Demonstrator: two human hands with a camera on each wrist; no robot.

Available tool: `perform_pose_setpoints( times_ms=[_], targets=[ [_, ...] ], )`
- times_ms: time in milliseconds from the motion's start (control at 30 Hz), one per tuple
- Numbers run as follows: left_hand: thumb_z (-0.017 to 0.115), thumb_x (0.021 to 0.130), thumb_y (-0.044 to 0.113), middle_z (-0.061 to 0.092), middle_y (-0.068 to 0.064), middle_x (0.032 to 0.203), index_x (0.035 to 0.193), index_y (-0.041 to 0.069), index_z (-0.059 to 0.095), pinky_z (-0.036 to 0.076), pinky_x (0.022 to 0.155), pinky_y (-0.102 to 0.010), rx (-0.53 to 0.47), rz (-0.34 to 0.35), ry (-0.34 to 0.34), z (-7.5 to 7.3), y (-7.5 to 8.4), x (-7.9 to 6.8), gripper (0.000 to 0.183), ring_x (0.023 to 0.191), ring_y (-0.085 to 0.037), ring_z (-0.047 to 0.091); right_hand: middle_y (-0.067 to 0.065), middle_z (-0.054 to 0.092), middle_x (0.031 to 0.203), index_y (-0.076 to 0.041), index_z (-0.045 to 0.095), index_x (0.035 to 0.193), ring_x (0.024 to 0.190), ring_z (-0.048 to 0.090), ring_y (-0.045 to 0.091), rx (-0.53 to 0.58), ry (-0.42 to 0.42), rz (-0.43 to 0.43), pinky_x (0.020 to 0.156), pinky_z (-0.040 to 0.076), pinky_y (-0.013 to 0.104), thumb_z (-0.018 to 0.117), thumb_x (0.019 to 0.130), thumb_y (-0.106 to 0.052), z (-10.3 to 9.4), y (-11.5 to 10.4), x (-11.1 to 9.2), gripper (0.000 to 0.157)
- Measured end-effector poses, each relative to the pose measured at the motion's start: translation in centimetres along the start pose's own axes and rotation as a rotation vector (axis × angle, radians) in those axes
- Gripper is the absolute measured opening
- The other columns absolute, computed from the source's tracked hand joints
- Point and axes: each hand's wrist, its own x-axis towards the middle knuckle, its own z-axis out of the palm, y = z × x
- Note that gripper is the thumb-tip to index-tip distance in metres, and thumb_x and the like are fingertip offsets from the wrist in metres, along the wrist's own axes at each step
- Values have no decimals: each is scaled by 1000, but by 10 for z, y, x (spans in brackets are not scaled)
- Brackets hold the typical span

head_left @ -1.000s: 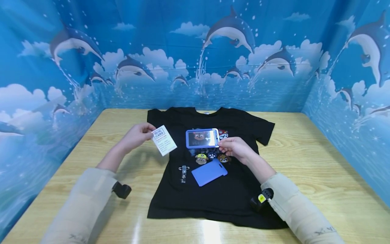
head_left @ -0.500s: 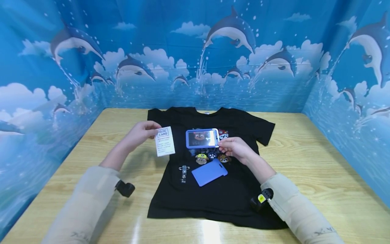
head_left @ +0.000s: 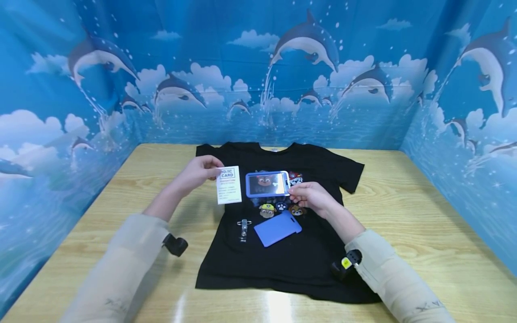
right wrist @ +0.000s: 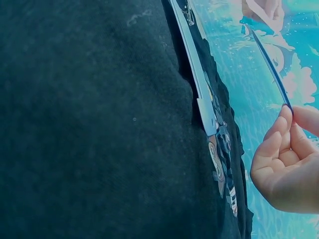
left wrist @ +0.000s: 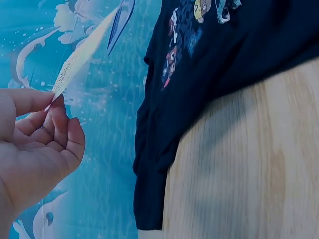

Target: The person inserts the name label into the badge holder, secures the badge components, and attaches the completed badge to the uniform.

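Between thumb and fingertips my left hand [head_left: 202, 172] pinches a white paper card [head_left: 229, 185] printed "ID/IC CARD" by its upper left corner. The left wrist view shows that card [left wrist: 79, 59] nearly edge-on, raised in the air. My right hand [head_left: 313, 196] pinches the right end of a blue-framed card holder [head_left: 267, 184] with a clear window, through which the shirt's print shows. A narrow gap parts card and holder in the head view. Seen from the right wrist, the holder [right wrist: 271, 67] is a thin edge above the shirt.
A black T-shirt [head_left: 258, 269] with cartoon dog prints lies spread on the wooden table [head_left: 416, 224]. On it rest a flat blue cover plate [head_left: 277, 229] with a slot and a metal badge clip [head_left: 243, 229] with a strap. A dolphin-print curtain [head_left: 226, 121] stands behind.
My left hand has moved right with the card, bringing it close to the holder. The card has turned from slanted to nearly upright. My right hand and the holder have hardly moved.
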Motion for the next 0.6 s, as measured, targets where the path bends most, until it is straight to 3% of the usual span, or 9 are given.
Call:
perform_pose_setpoints(
  times_ms=[267, 600],
  targets=[
    [52, 92, 8, 58, -15, 108, 108, 1, 58, 44, 75, -35, 7, 38, -2, 14, 12, 9, 19, 91, -29, 53, 3, 60, 78, 1, 63, 97, 69, 53, 13, -4, -3, 0, 63, 45, 25, 54, 93, -11, 1, 1, -1, 16],
    [55, 91, 12, 57, -12, 113, 109, 5, 63, 44, 86, -46, 61, 42, -16, 31, 19, 19, 21, 94, -27, 54, 3, 60, 79, 4, 62, 101, 70, 54, 14, -24, -5, -7, 64, 45, 25, 55, 92, -13, 0, 2, -2, 20]
  ],
)
